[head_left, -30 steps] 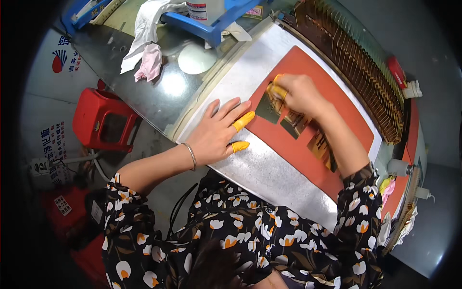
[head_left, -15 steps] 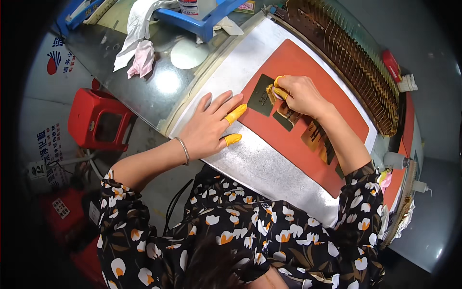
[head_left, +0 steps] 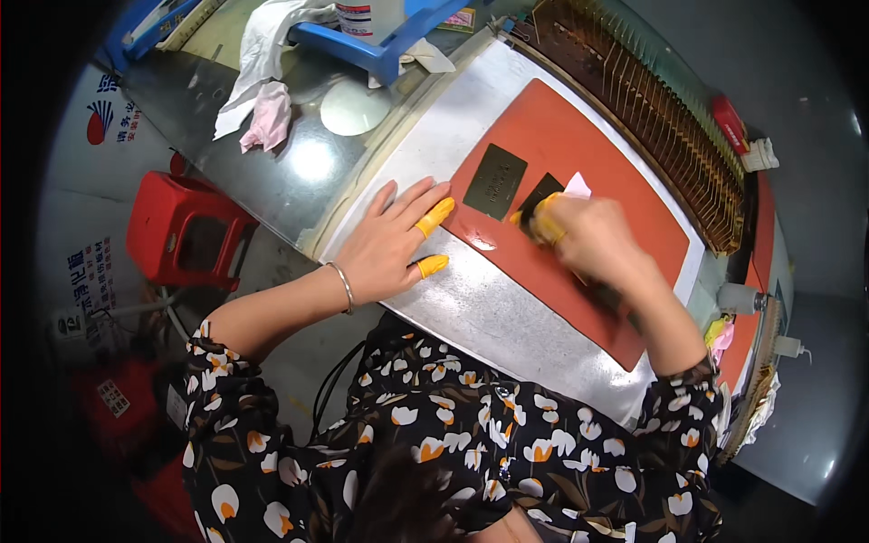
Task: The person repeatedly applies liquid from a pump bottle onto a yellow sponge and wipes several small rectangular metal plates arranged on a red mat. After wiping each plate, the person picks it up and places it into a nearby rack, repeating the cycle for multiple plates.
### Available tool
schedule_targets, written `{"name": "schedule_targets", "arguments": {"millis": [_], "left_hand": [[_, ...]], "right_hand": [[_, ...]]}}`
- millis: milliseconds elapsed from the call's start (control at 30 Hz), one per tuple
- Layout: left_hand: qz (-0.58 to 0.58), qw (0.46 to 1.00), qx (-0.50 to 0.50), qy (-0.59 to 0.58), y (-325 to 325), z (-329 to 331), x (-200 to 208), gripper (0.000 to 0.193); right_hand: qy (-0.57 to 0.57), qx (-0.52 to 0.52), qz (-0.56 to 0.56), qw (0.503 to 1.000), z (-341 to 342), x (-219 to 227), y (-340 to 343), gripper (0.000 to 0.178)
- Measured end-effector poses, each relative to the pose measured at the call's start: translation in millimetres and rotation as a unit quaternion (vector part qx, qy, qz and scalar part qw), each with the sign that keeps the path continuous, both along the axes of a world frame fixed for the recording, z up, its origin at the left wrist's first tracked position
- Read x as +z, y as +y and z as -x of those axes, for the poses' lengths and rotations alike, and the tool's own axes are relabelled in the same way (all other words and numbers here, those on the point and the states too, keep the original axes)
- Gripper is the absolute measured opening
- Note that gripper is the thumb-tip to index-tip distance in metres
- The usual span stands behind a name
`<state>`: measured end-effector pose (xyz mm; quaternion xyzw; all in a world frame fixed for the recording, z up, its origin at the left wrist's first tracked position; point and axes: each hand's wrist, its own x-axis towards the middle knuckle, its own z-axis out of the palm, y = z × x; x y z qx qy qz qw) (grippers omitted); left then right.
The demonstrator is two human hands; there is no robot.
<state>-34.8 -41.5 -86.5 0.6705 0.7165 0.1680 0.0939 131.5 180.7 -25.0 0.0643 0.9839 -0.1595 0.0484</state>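
Note:
My left hand (head_left: 385,242) lies flat with its fingers spread, at the left edge of an orange-red mat (head_left: 625,145). Yellow finger cots cover two of its digits. Over the mat, my right hand (head_left: 584,237) is curled and smeared by motion, also with yellow cots. A pale pink piece of cloth or tissue (head_left: 577,186) sticks out from it. Under its fingertips is a dark metal plate (head_left: 541,192), partly covered. Another dark green plate (head_left: 495,181) with raised lettering lies to its left. More plates below are mostly hidden by my right hand and forearm.
A long rack (head_left: 652,118) of upright thin plates borders the mat's far right. Beyond the left edge are a blue tray (head_left: 348,50) with a bottle, a crumpled pink tissue (head_left: 266,118) and a round clear disc (head_left: 355,107). A red stool (head_left: 186,231) stands at left.
My right hand has moved down and right, off the dark green plate and onto the neighbouring plate. The pale pink piece now shows beside it. My left hand has barely shifted.

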Motion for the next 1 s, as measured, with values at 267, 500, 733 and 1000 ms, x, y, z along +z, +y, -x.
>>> {"name": "schedule_targets", "arguments": {"millis": [267,500,733,1000], "left_hand": [[-0.007,0.999,-0.004,0.034,6,-5,6,0.065],[0.005,0.999,-0.001,0.035,4,-6,6,0.065],[0.001,0.999,-0.001,0.034,4,-6,6,0.067],[-0.014,0.999,0.000,0.037,4,-5,5,0.062]], "right_hand": [[0.166,-0.142,-0.027,0.976,-7,-51,2,0.017],[0.132,-0.091,-0.019,0.987,2,-51,12,0.008],[0.144,-0.074,0.009,0.987,13,-55,30,0.013],[0.054,0.001,0.015,0.998,11,-40,30,0.013]]}}
